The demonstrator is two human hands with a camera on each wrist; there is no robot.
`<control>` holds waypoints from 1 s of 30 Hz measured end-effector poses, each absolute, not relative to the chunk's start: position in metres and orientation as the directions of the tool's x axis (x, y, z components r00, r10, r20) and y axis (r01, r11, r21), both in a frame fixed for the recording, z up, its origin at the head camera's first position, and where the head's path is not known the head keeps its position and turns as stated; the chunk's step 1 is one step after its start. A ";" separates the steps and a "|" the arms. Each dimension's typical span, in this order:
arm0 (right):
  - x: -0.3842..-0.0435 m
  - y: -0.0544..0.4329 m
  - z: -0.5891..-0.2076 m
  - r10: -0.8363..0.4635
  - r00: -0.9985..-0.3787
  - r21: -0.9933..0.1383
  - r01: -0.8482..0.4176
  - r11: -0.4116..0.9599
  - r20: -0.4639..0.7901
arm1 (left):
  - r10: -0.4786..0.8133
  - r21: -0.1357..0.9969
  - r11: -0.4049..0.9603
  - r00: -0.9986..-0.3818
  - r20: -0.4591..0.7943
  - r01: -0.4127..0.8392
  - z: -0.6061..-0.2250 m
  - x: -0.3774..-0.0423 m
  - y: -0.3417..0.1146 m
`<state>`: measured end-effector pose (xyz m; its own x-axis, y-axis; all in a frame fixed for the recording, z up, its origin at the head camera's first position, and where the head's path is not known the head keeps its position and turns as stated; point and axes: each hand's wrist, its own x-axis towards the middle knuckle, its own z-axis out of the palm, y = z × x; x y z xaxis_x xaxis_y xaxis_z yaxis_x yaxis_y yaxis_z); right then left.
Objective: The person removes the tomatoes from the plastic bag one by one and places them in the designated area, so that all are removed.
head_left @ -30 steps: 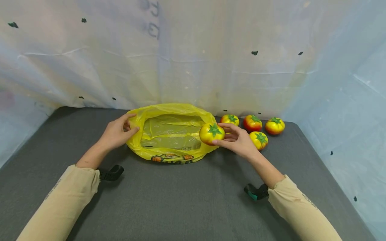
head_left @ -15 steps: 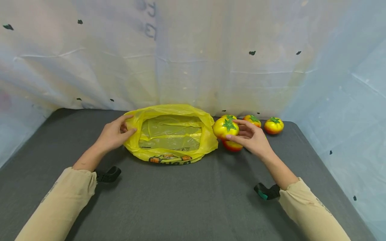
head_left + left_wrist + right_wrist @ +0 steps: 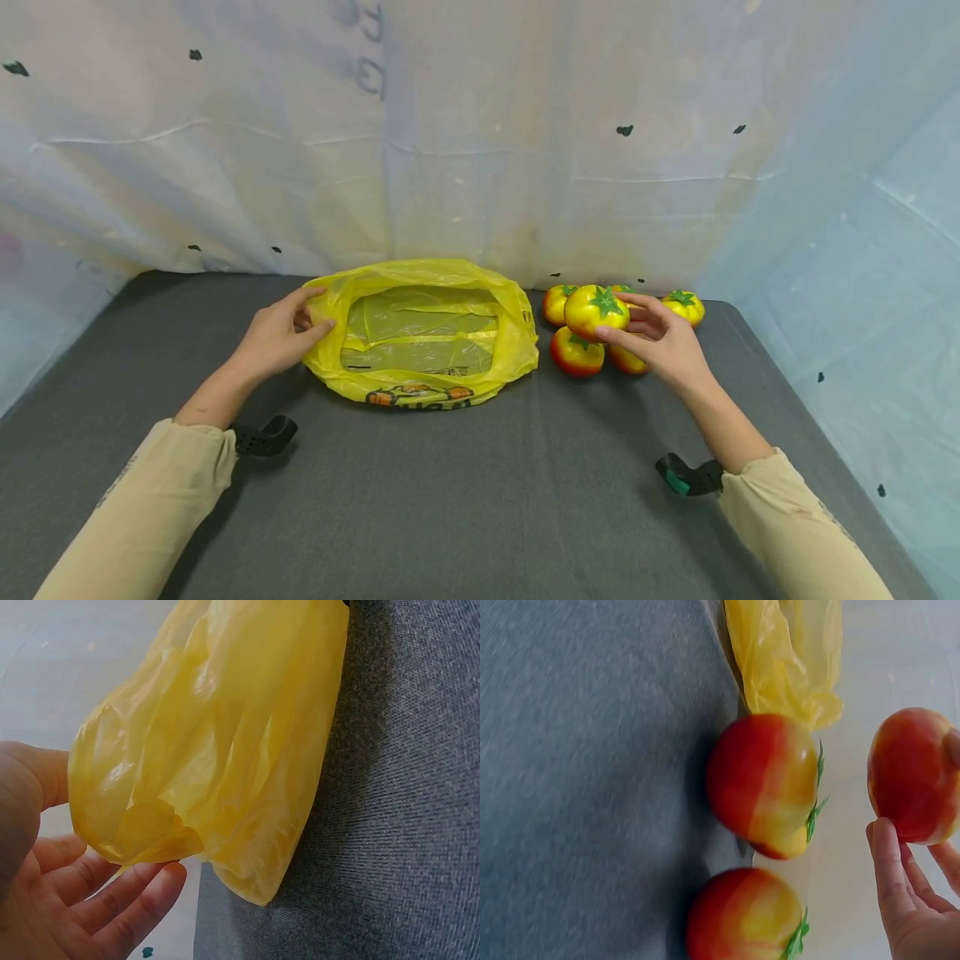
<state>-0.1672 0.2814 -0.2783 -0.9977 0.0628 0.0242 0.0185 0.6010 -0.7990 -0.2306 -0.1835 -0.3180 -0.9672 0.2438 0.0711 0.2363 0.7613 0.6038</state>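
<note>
A yellow plastic bag [image 3: 420,396] stands with its mouth wide, and its bottom shows through the opening. At the bag's left rim, my left hand [image 3: 273,337] holds the plastic between thumb and fingers; in the left wrist view the fingers [image 3: 112,900] lie under the yellow film. To the right of the bag, my right hand [image 3: 663,337] grips a yellow-red toy tomato [image 3: 594,312] with a green star-shaped top, raised above the table. Beneath and around it sit several similar tomatoes, among them a front one [image 3: 577,354] and a right one [image 3: 684,308]. The held tomato partly hides some of them.
The dark grey table [image 3: 450,500] reaches back to a pale plastic sheet [image 3: 480,167] hanging as a wall. Another sheet [image 3: 862,333] closes off the right side. A black curved device sits at each wrist, such as the left wrist device [image 3: 266,437].
My right hand has moved right with the tomato, from the bag's right rim to above the other tomatoes. The front-left tomato has come into view. My left hand stays at the bag's rim.
</note>
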 end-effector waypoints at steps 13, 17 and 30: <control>-0.160 0.306 -0.276 0.115 -0.993 -0.775 0.065 0.629 0.010 | 0.241 0.602 0.763 -0.968 0.075 0.237 -0.318 -0.230 -0.183; -0.159 0.312 -0.277 0.137 -0.991 -0.776 0.078 0.625 0.011 | 0.238 0.602 0.764 -0.969 0.070 0.232 -0.318 -0.230 -0.183; -0.152 0.334 -0.279 0.198 -0.980 -0.785 0.100 0.611 0.030 | 0.239 0.602 0.765 -0.969 0.062 0.227 -0.318 -0.230 -0.183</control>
